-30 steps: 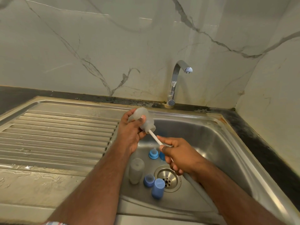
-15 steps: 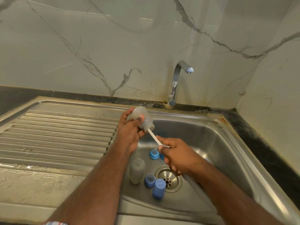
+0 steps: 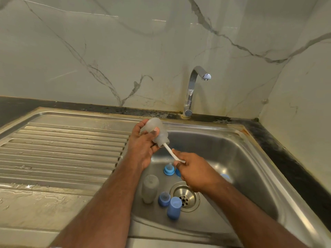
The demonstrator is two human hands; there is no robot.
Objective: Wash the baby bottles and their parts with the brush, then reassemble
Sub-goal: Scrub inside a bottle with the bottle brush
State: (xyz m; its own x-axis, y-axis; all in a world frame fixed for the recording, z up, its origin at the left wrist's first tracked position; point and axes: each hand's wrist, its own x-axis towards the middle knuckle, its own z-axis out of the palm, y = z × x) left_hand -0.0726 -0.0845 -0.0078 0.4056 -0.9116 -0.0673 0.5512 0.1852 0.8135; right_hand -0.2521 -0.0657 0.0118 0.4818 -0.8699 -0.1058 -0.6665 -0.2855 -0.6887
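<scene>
The left hand grips a frosted, translucent plastic baby bottle, probably light and slippery; the right hand pinches the thin white brush handle.

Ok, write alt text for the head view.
Over a steel sink, the left hand grips a cloudy baby bottle while the right hand holds the white brush handle pushed into its mouth. Another bottle, blue nipple rings and a blue cap sit near the drain.
</scene>
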